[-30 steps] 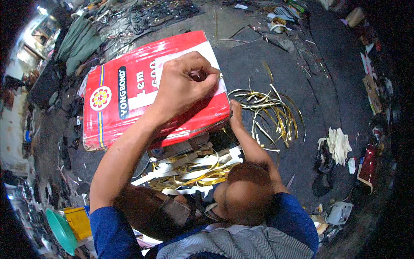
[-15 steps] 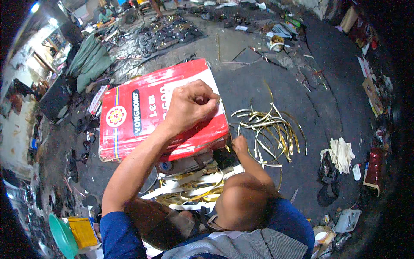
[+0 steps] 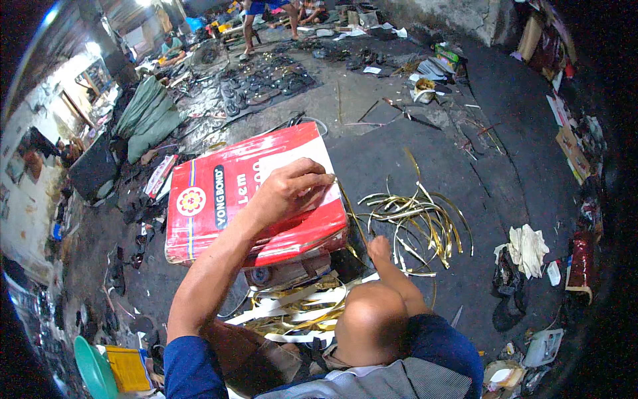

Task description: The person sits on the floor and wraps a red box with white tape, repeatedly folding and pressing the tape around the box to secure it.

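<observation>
Fingers of the left hand [image 3: 292, 189] curl on a red tin [image 3: 252, 199]; the right hand [image 3: 380, 249], grip unclear, nears gold strips [image 3: 419, 219] whose edges might cut.

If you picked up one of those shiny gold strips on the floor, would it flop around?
Probably a bit. The thin curved gold strips lie in springy loops on the dark floor, so one would likely bend and wobble, feel light, and maybe snag its tangled neighbours.
</observation>
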The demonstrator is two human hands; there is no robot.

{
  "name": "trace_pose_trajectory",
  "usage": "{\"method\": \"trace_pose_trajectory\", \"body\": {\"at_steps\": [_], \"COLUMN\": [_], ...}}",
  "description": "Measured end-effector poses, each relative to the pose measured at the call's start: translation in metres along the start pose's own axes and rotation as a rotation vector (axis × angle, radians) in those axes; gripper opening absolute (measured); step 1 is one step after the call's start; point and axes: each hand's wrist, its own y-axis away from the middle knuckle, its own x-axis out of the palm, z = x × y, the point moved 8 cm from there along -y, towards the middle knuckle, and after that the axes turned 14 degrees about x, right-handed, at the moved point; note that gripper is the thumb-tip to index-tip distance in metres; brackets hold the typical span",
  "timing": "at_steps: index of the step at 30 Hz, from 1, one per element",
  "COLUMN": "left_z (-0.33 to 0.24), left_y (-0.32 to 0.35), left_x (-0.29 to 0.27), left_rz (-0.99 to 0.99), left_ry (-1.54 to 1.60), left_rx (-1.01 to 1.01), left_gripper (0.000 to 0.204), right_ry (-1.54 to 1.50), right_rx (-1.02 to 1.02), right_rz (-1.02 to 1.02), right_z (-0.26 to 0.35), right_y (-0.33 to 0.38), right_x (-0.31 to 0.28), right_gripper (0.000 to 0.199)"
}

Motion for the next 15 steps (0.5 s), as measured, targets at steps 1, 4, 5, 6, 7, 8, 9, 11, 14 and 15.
{"method": "trace_pose_trajectory", "body": {"at_steps": [1, 4, 5, 6, 7, 8, 9, 11, 14, 15], "left_z": [-0.001, -0.002, -0.002, -0.002, -0.003, -0.002, -0.001, 0.004, 0.007, 0.008], "left_y": [-0.002, -0.007, -0.005, -0.003, -0.009, -0.016, -0.013, -0.012, 0.001, -0.001], "left_x": [0.001, 0.002, 0.001, 0.000, 0.005, 0.009, 0.008, 0.011, 0.004, 0.006], "left_rz": [0.002, -0.008, -0.007, -0.005, -0.019, -0.051, -0.053, -0.074, -0.072, -0.061], "left_ry": [0.020, -0.001, -0.015, -0.029, -0.020, 0.021, 0.027, 0.076, 0.034, 0.092], "left_rx": [-0.008, 0.055, 0.043, 0.030, 0.042, 0.052, 0.027, -0.014, -0.022, -0.076], "left_gripper": [0.025, 0.026, 0.025, 0.025, 0.024, 0.024, 0.023, 0.020, 0.018, 0.017], "right_ry": [0.016, 0.016, -0.019, -0.054, -0.001, 0.066, 0.123, 0.118, 0.134, 0.155], "right_rx": [-0.019, -0.029, 0.004, 0.037, -0.011, -0.050, -0.124, -0.159, -0.234, -0.232], "right_rz": [-0.016, -0.042, -0.041, -0.038, -0.097, -0.169, -0.194, -0.165, -0.068, -0.096], "right_z": [-0.004, -0.013, -0.015, -0.017, -0.031, -0.053, -0.046, -0.047, -0.020, -0.025], "right_y": [-0.002, -0.012, -0.016, -0.021, -0.038, -0.059, -0.055, -0.054, -0.024, -0.025], "right_x": [-0.001, 0.009, 0.016, 0.024, 0.022, 0.015, 0.021, 0.026, 0.036, 0.024], "right_gripper": [0.035, 0.035, 0.035, 0.035, 0.036, 0.037, 0.038, 0.038, 0.037, 0.035]}}
